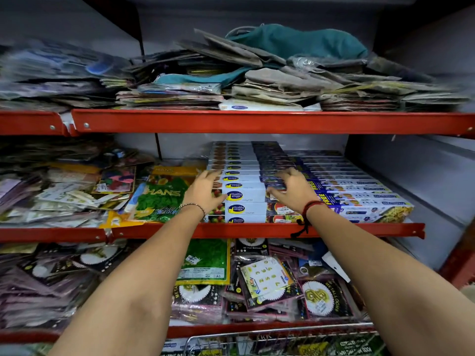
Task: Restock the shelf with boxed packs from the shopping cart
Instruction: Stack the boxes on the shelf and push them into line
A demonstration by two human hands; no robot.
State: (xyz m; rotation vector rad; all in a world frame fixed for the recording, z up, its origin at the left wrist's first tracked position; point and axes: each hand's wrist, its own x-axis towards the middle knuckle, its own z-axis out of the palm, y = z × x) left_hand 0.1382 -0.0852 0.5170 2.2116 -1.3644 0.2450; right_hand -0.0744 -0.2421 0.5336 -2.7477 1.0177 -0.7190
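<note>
Your two bare arms are closest to you, reaching up from the bottom corners. Your left hand (203, 191) lies flat on the left end of the white boxes (244, 195), fingers spread and holding nothing. Your right hand (291, 191) sits on top of the dark boxes (272, 173) just beside them, fingers bent and apart; you cannot tell if it has hold of one. A thin bracelet (192, 206) is on your left wrist and a red string (309, 208) on your right. The boxes lie in neat rows on the middle shelf (257, 230). More boxes with blue ends (359, 199) are lined up on the right. Green packets (164, 196) lie to the left. Below your arms, the wire cart (282, 337) has packs in it. The top shelf (257, 122) holds flat brown packets (270, 80).
</note>
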